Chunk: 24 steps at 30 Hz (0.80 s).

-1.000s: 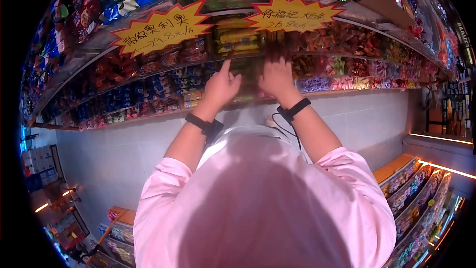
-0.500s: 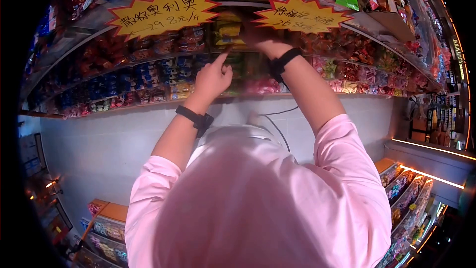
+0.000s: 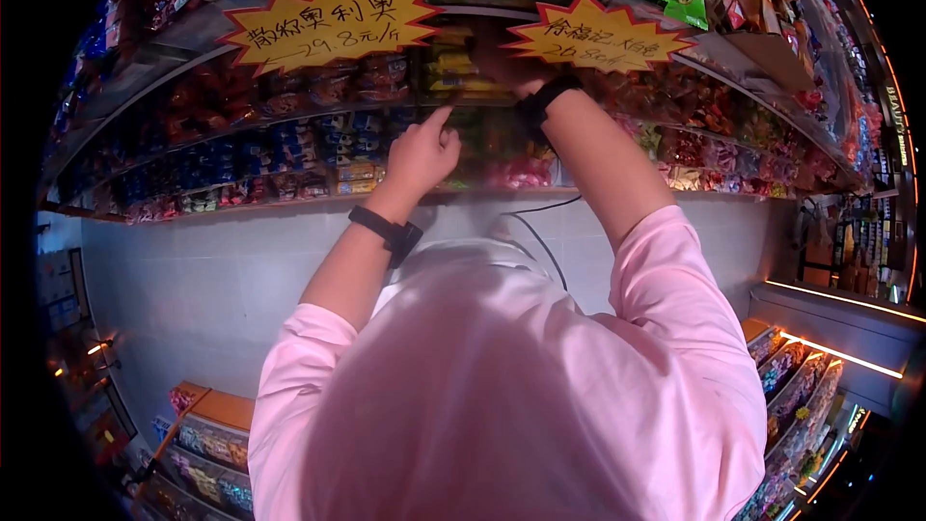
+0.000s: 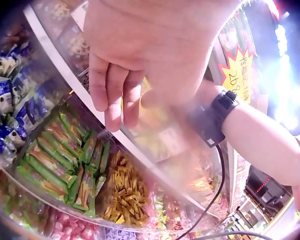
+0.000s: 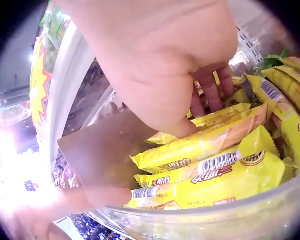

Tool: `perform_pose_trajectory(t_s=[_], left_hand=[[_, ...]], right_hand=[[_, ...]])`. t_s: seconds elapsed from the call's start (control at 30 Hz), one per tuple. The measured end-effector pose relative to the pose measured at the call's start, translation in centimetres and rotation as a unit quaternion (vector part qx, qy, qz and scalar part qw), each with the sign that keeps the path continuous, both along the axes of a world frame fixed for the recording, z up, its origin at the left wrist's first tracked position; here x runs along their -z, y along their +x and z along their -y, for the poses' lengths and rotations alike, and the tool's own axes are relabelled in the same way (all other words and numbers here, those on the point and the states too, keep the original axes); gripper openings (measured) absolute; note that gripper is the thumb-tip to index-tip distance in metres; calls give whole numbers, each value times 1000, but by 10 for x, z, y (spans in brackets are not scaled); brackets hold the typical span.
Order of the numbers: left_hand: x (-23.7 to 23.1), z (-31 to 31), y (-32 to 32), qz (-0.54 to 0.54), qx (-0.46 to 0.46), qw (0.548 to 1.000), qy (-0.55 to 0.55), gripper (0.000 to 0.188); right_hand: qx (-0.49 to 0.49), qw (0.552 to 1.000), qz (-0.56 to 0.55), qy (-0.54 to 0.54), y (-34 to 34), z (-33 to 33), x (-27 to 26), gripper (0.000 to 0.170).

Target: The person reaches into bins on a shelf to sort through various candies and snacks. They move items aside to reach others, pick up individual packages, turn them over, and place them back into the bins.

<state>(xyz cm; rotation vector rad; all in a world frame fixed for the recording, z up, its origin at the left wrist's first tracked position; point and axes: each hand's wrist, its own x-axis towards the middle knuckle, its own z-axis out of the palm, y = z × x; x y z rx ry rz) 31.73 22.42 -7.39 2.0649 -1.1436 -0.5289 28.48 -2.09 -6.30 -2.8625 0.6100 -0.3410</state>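
My right hand reaches down into a clear bin of yellow-wrapped snack bars. Its thumb lies against a bar, while the fingers dip behind the bars with their tips hidden, so I cannot tell whether they grip one. In the head view that hand is in shadow between two price signs. My left hand is just before the bin, index finger extended and the others loosely bent; it holds nothing. The right wrist view shows its index fingertip at the bin's front, beside the lowest bar.
Star-shaped price signs hang at the shelf edge. Lower bins hold green-wrapped sticks and gold-wrapped sweets. A brown panel stands left of the yellow bars. A black cable trails from the right wrist strap.
From beside the left hand, my right hand has moved forward and up into the yellow bars' bin. The left hand has shifted slightly and keeps its index finger extended.
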Motion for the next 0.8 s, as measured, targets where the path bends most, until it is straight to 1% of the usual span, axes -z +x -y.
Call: perform_pose_trajectory(t_s=[0.03, 0.13, 0.23, 0.27, 0.33, 0.4, 0.47, 0.5, 0.57, 0.6, 0.67, 0.7, 0.73, 0.8], left_hand=[[3, 0, 0, 3, -2, 1000, -3, 49], [6, 2, 1, 5, -7, 1000, -7, 48], [-5, -3, -3, -11, -6, 1000, 12, 48], [-6, -1, -2, -10, -2, 1000, 19, 48], [-11, 4, 2, -5, 5, 1000, 20, 48], [-14, 4, 5, -3, 16, 1000, 17, 48], [-16, 4, 7, -7, 22, 1000, 15, 49], [-17, 4, 8, -9, 24, 1000, 13, 50], [-17, 3, 5, -3, 25, 1000, 1, 49], [-18, 2, 5, 1, 26, 1000, -3, 49], [-23, 2, 5, -3, 17, 1000, 0, 45], [-26, 5, 4, -5, 14, 1000, 0, 43], [-27, 6, 4, 4, 14, 1000, -9, 42], [-30, 11, 6, 21, 15, 999, -26, 40]], right_hand=[[-3, 1000, -13, 4, 2, 4, 5, 34], [-1, 1000, 11, 13, -1, 3, 0, 36], [-6, 999, 12, 40, -6, 0, -10, 45], [-8, 997, 24, 67, -8, 5, -4, 45], [-38, 995, 39, 84, -4, 17, 17, 46], [-92, 993, 40, 70, 3, 37, 57, 46], [-111, 989, 50, 85, 7, 35, 63, 45], [-102, 988, 57, 105, 8, 36, 62, 43], [-90, 989, 65, 93, 3, 37, 63, 39], [-88, 992, 69, 63, -2, 36, 64, 36], [-52, 996, 30, 66, -11, 33, 53, 27], [-19, 995, -11, 99, -22, 13, 8, 25], [12, 989, -53, 134, -26, -1, -19, 25], [12, 995, -18, 102, -26, 0, -10, 28]])
